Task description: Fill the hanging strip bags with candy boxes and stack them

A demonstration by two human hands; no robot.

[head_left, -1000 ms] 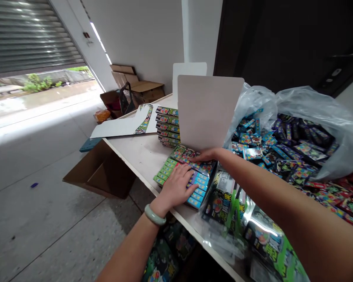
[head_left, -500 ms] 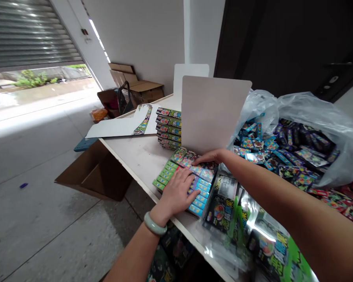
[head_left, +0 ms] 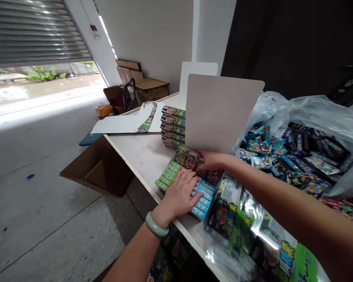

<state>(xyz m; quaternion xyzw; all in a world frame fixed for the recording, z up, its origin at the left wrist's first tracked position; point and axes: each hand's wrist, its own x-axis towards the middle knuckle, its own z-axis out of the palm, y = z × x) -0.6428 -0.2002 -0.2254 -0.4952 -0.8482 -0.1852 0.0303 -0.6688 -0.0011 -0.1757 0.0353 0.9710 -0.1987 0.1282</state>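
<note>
An open display box [head_left: 207,217] stands near the table's front edge, filled with rows of small candy packets, green [head_left: 171,170] on the left and blue [head_left: 204,199] on the right. My left hand [head_left: 181,194], a pale bangle on its wrist, lies flat over the middle packets with fingers stretched out. At the back of the box, my right hand [head_left: 213,161] curls its fingers around a dark row of printed candy packets [head_left: 190,158]; its fingertips are partly hidden. The box's blank white lid [head_left: 220,113] stands upright behind that hand.
Several flat printed boxes [head_left: 173,127] are stacked behind, beside an unfolded white carton [head_left: 117,124]. Clear bags hold loose blue and purple packets [head_left: 259,147] at right. Plastic-wrapped dark packs [head_left: 223,215] lie alongside the box. A cardboard box [head_left: 97,168] sits below the table edge.
My right fingers have curled in at the back row, whose packets now look tilted and darker. My left hand stays on the packets. The view has shifted slightly.
</note>
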